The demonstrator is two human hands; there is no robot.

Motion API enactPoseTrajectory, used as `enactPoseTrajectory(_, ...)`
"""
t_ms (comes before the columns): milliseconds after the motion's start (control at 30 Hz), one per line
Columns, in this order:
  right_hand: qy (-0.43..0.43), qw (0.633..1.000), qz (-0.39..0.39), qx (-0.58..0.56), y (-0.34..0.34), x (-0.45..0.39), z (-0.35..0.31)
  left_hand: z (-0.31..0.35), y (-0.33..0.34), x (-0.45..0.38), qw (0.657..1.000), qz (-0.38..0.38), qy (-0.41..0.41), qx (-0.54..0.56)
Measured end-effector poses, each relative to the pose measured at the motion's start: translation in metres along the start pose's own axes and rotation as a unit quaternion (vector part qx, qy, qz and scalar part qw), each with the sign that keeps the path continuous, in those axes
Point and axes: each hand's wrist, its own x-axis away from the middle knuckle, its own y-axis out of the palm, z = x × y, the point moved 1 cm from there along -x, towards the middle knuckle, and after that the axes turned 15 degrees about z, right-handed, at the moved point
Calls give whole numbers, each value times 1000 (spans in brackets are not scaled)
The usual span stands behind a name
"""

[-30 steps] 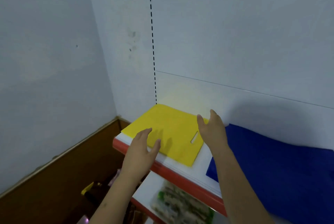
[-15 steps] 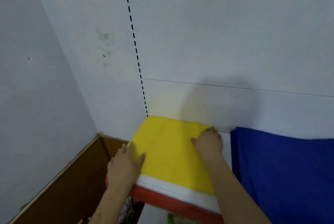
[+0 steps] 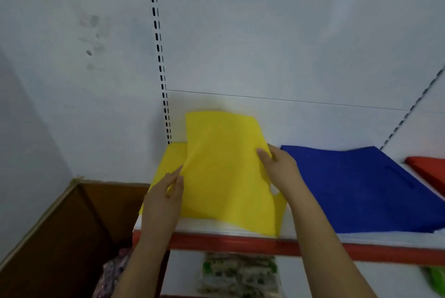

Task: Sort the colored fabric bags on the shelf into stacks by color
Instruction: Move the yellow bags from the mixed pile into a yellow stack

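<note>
A yellow fabric bag (image 3: pixel 224 167) is lifted off the left end of the white shelf (image 3: pixel 313 237), its far edge raised against the back wall. My left hand (image 3: pixel 166 196) pinches its left edge and my right hand (image 3: pixel 279 167) grips its right edge. Under it another yellow bag (image 3: pixel 172 155) lies flat on the shelf. To the right lies a blue bag stack (image 3: pixel 356 187), and a red bag (image 3: pixel 428 167) shows at the far right edge.
The shelf has a red front lip (image 3: pixel 240 244). Below it sit a patterned packet (image 3: pixel 238 273) and something green (image 3: pixel 437 281). A brown cardboard box (image 3: pixel 72 225) stands at the lower left. A slotted upright (image 3: pixel 160 57) runs up the white back wall.
Both hands were pressing flat on the yellow stack; now they grip the top yellow bag by its sides and have raised it off the stack. The view shifted right, showing the red bag.
</note>
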Motion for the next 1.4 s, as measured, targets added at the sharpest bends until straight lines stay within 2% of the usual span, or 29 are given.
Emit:
enactPoseTrajectory(67, 116, 983, -38, -138, -32, 5, -6, 17, -2, 2, 984, -75, -97, 128)
enactPoseTrajectory(100, 165, 963, -62, -202, -49, 8, -8, 26, 0, 3, 962, -117, -163, 184)
enactPoseTrajectory(133, 192, 946, -77, -248, -66, 11, -8, 34, 4, 6, 935, -154, -220, 231)
enactPoseTrajectory(200, 206, 932, -73, -288, -99, 15, -2, 49, 17, 15, 893, -195, -286, 286)
enactPoseTrajectory(267, 219, 923, -37, -315, -137, 20, 13, 68, 36, 31, 879, -211, -299, 307)
enactPoseTrajectory(333, 232, 904, 1, -359, -179, 26, 35, 91, 59, 53, 879, -230, -282, 308)
enactPoseTrajectory(400, 230, 894, 73, -378, -227, 33, 59, 113, 84, 80, 892, -247, -241, 293)
enactPoseTrajectory(600, 164, 907, 302, -243, -405, 93, 140, 180, 178, 197, 943, -257, -68, 200)
enactPoseTrajectory(700, 157, 890, 394, -167, -503, 132, 186, 221, 231, 280, 936, -290, -14, 200)
enactPoseTrajectory(833, 155, 854, 483, -117, -621, 168, 242, 270, 303, 379, 912, -359, -1, 195)
enactPoseTrajectory(967, 164, 829, 527, -87, -719, 193, 297, 310, 373, 463, 891, -401, 6, 215)
enactPoseTrajectory(1167, 190, 792, 578, -52, -820, 198, 371, 347, 475, 557, 856, -477, 17, 201)
enactPoseTrajectory(1300, 203, 771, 602, -40, -882, 177, 431, 374, 564, 606, 849, -493, 17, 188)
enactPoseTrajectory(1400, 199, 774, 600, -28, -936, 143, 467, 402, 635, 637, 848, -492, 22, 197)
